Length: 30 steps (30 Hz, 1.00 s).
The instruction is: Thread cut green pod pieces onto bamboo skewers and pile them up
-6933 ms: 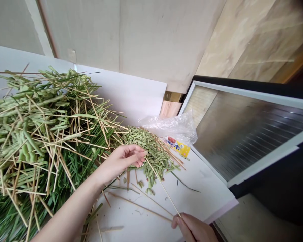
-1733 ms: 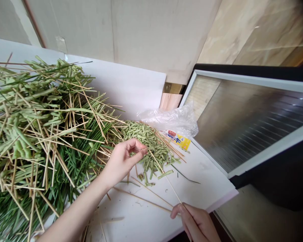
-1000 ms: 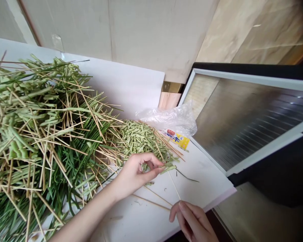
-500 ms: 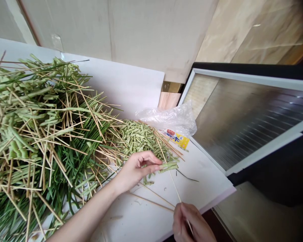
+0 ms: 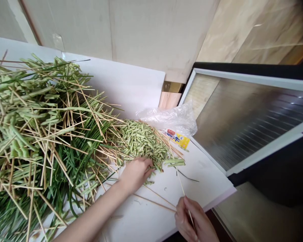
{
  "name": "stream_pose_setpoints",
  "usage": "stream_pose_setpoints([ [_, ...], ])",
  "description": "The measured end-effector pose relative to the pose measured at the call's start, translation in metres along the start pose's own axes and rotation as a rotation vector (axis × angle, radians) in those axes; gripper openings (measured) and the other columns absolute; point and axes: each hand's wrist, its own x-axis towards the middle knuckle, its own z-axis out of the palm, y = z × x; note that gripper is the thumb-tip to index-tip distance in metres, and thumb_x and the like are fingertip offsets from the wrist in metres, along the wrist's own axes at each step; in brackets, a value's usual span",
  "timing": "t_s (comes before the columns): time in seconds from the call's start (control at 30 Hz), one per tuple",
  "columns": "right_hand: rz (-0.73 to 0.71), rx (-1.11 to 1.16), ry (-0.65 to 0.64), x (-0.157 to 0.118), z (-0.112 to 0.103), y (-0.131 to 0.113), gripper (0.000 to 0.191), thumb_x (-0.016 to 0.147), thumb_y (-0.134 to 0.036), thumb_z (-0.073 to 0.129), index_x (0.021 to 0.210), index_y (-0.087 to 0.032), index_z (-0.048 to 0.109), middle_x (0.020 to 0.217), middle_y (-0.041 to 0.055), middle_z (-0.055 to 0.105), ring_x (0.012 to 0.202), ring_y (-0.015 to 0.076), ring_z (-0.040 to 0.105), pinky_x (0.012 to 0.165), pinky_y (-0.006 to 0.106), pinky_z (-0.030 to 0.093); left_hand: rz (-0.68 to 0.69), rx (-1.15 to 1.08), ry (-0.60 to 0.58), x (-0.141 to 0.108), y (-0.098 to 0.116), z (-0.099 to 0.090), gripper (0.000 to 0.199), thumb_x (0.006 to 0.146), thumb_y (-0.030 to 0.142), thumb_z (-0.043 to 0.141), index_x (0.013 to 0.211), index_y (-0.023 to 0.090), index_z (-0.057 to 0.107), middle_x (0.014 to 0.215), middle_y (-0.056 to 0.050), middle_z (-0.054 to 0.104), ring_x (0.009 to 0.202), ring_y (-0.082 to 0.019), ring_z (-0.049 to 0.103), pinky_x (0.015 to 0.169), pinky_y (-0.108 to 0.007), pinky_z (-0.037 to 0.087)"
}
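Pale wood, thin as a knitting needle, the skewer (image 5: 181,184) slants across from the right hand (image 5: 195,218), which pinches it between thumb and fingers. A few green pod pieces (image 5: 175,162) sit crosswise on it, near its far part.

With those pieces as the middle of the clock, the right hand is at 5 o'clock. Over at 9, the left hand (image 5: 136,172) reaches palm down, its fingers curled at the near edge of the cut-pod pile (image 5: 141,137); I cannot tell whether they pinch anything. That pile spreads toward 10 o'clock, with loose sticks (image 5: 170,144) along its right side.

A yellow printed wrapper (image 5: 182,142) lies at 1 and a clear plastic bag (image 5: 170,117) at 12. More sticks lie at 7 on the white surface (image 5: 204,188), a dark green blade (image 5: 188,176) at 4. Toward 9 and 10, well beyond the left hand, rises a big tangled heap (image 5: 45,134) of pods, sticks and leaves. A framed ribbed pane (image 5: 249,121) stands at 2.
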Motion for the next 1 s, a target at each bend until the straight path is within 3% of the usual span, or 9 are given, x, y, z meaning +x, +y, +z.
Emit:
stream_pose_setpoints([
  [0.2, -0.002, -0.041, -0.024, 0.003, 0.007, 0.001, 0.046, 0.096, -0.048, 0.060, 0.064, -0.015, 0.069, 0.036, -0.0118, 0.027, 0.030, 0.0015, 0.011, 0.032, 0.014, 0.015, -0.072, 0.167, -0.096, 0.000, 0.005, 0.027, 0.027, 0.089, 0.018, 0.060, 0.115, 0.016, 0.061, 0.113, -0.014, 0.068, 0.109, -0.029, 0.063, 0.093, -0.037, 0.049],
  [0.37, 0.015, -0.040, -0.065, 0.002, 0.005, 0.002, 0.048, 0.096, -0.050, 0.059, 0.065, -0.015, 0.070, 0.035, -0.0114, 0.028, 0.029, 0.0015, 0.013, 0.031, 0.015, 0.014, -0.097, 0.160, -0.094, 0.001, 0.004, 0.025, 0.030, 0.083, 0.004, 0.055, 0.109, 0.018, 0.061, 0.105, -0.013, 0.070, 0.104, -0.028, 0.064, 0.090, -0.036, 0.048],
  [0.5, 0.024, -0.063, 0.006, 0.002, 0.004, 0.001, 0.048, 0.095, -0.051, 0.059, 0.064, -0.015, 0.069, 0.036, -0.0114, 0.028, 0.031, 0.0017, 0.011, 0.033, 0.016, 0.013, -0.104, 0.110, -0.053, 0.002, 0.001, 0.019, 0.034, 0.077, 0.001, 0.053, 0.105, 0.018, 0.061, 0.097, -0.011, 0.070, 0.097, -0.027, 0.065, 0.084, -0.035, 0.049],
  [0.67, 0.038, -0.135, -0.022, 0.003, 0.003, -0.002, 0.049, 0.095, -0.054, 0.058, 0.066, -0.016, 0.068, 0.036, -0.0115, 0.030, 0.030, 0.0022, 0.012, 0.032, 0.017, 0.012, -0.035, -0.180, 0.134, 0.000, -0.001, -0.011, 0.020, 0.082, 0.010, 0.056, 0.097, 0.018, 0.065, 0.092, -0.007, 0.069, 0.087, -0.023, 0.065, 0.079, -0.032, 0.049],
  [0.77, 0.064, -0.251, 0.076, 0.000, 0.007, -0.007, 0.051, 0.094, -0.057, 0.057, 0.068, -0.016, 0.068, 0.041, -0.0112, 0.030, 0.035, 0.0033, 0.014, 0.037, 0.019, 0.013, -0.012, -0.476, 0.256, -0.004, -0.002, -0.041, 0.013, 0.088, 0.022, 0.058, 0.096, 0.018, 0.068, 0.086, -0.004, 0.070, 0.080, -0.020, 0.066, 0.075, -0.030, 0.050],
  [0.9, 0.114, -0.360, 0.088, -0.004, 0.014, -0.011, 0.052, 0.091, -0.061, 0.059, 0.066, -0.016, 0.066, 0.042, -0.0115, 0.029, 0.037, 0.0051, 0.015, 0.040, 0.023, 0.011, -0.063, -0.868, 0.440, -0.009, -0.005, -0.072, 0.022, 0.084, 0.035, 0.072, 0.094, 0.016, 0.070, 0.083, -0.003, 0.070, 0.077, -0.016, 0.065, 0.072, -0.026, 0.051],
  [1.0, 0.145, -0.471, 0.061, -0.006, 0.017, -0.010, 0.055, 0.091, -0.064, 0.057, 0.065, -0.016, 0.067, 0.043, -0.0107, 0.030, 0.038, 0.0071, 0.018, 0.042, 0.026, 0.013, -0.074, -1.042, 0.502, -0.010, -0.007, -0.080, 0.025, 0.079, 0.034, 0.079, 0.092, 0.015, 0.069, 0.079, -0.002, 0.070, 0.075, -0.013, 0.064, 0.073, -0.023, 0.051],
])
